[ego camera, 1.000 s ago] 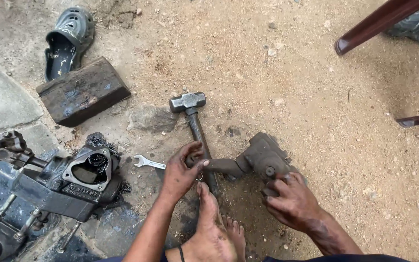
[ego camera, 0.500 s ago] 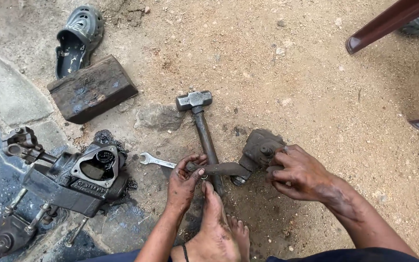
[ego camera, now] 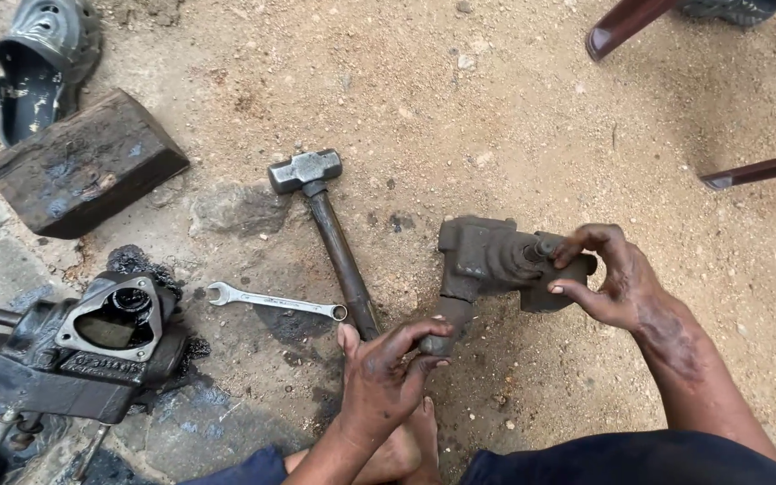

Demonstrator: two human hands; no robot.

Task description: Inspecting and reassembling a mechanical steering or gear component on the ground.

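We grip the steering gearbox [ego camera: 487, 256]: left hand [ego camera: 383, 377] fingers clasp its shaft, right hand [ego camera: 608, 278] fingers clutch its far end, beside the hammer [ego camera: 325, 224].

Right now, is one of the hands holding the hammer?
No, the hammer lies on the dirt untouched, while the left hand and the right hand both hold the greasy metal part.

Both hands have turned the greasy housing [ego camera: 494, 260] rightward.
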